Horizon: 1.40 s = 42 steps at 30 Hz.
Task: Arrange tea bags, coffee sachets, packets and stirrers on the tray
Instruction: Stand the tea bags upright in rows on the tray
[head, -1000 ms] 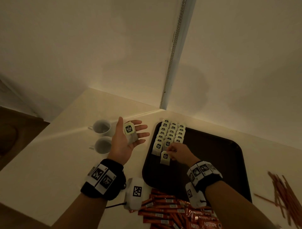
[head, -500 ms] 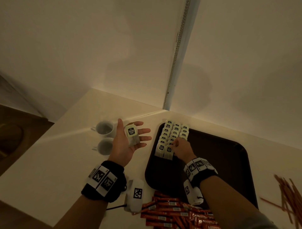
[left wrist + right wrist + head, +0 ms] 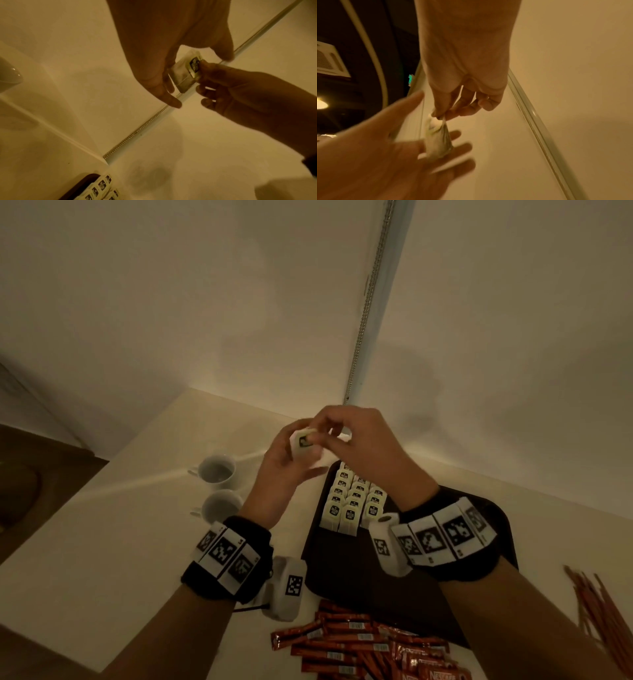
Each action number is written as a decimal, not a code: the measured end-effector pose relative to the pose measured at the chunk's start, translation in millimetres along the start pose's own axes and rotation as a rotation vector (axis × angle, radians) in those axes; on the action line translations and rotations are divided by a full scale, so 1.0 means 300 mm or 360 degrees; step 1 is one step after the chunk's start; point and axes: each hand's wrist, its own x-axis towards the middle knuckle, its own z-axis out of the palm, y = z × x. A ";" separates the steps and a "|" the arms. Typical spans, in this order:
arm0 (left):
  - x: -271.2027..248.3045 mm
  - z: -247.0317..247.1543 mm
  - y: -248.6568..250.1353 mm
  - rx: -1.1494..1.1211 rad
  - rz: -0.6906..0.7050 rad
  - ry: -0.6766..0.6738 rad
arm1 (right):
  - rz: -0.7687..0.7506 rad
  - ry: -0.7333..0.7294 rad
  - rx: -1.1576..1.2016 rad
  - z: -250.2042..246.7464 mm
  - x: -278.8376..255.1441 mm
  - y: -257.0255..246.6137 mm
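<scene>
A white tea bag (image 3: pixel 302 444) with a dark label lies on the straight fingers of my left hand (image 3: pixel 284 465), raised above the table left of the tray. My right hand (image 3: pixel 356 440) reaches over and pinches the top of this tea bag (image 3: pixel 438 139) between thumb and forefinger. The left wrist view shows the same tea bag (image 3: pixel 186 73) between both hands. On the dark tray (image 3: pixel 428 587), three tidy rows of tea bags (image 3: pixel 352 503) stand at its far left corner. Red coffee sachets (image 3: pixel 359 645) lie loose on the table before the tray. Brown stirrers (image 3: pixel 603 611) lie at the right.
Two white cups (image 3: pixel 217 470) (image 3: pixel 221 506) stand left of the tray. White walls meet in a corner with a metal strip (image 3: pixel 370 302) just behind the table. The table's left edge (image 3: pixel 85 498) drops to a dark floor.
My right hand has left the rows on the tray and risen to the left hand, where it now pinches the tea bag. The left hand has lifted a little toward the right.
</scene>
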 end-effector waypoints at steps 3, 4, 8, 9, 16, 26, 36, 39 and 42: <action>-0.016 0.017 -0.003 0.0102 0.0212 -0.0033 | -0.0017 0.0001 -0.0217 -0.068 0.026 -0.056; -0.021 0.029 0.002 0.0066 0.0198 -0.0069 | -0.0030 -0.0007 -0.0293 -0.082 0.032 -0.071; -0.034 0.073 0.023 -0.0117 0.0107 -0.0215 | -0.0043 -0.0020 -0.0356 -0.110 0.042 -0.097; -0.034 0.077 0.024 -0.0179 0.0073 -0.0214 | -0.0040 -0.0018 -0.0343 -0.113 0.040 -0.101; -0.048 0.081 0.033 -0.0431 -0.0009 -0.0189 | 0.0032 -0.0047 -0.0226 -0.120 0.008 -0.115; -0.065 0.084 0.030 -0.0437 -0.0043 -0.0157 | 0.0150 -0.0081 -0.0128 -0.113 -0.012 -0.121; -0.083 0.055 0.010 -0.0411 -0.0043 -0.0106 | 0.0346 -0.0072 0.0311 -0.132 -0.028 -0.084; -0.083 0.064 0.002 -0.0409 -0.0038 -0.0075 | 0.0327 -0.0045 0.0353 -0.130 -0.033 -0.074; -0.082 0.073 -0.002 -0.0365 -0.0011 -0.0051 | 0.0336 -0.0012 0.0357 -0.131 -0.033 -0.067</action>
